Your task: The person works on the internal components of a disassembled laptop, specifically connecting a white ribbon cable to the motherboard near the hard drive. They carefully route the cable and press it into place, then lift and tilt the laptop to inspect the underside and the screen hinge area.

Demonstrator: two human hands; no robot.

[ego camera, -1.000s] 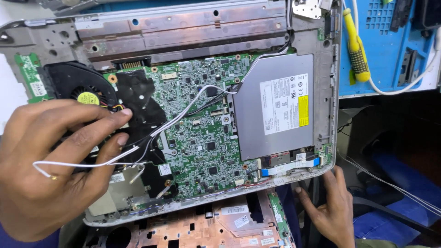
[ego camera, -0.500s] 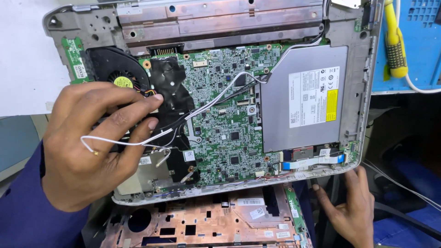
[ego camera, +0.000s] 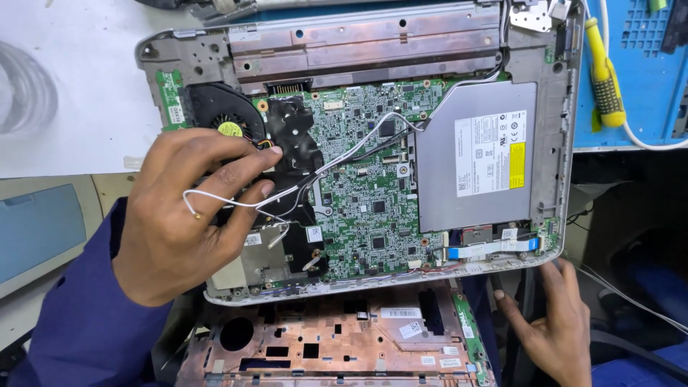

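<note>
Over an opened laptop chassis (ego camera: 545,143), the left hand (ego camera: 183,215) has its fingers (ego camera: 247,161) clamped on a white wire (ego camera: 236,204); the right hand (ego camera: 552,322), fingers loosely apart, steadies the lower edge.

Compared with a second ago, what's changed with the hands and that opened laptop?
The view slid, so the laptop base sits further right in frame. The left hand still pinches the white wire beside the fan; the right hand still steadies the lower right corner. Nothing taken up or released.
</note>
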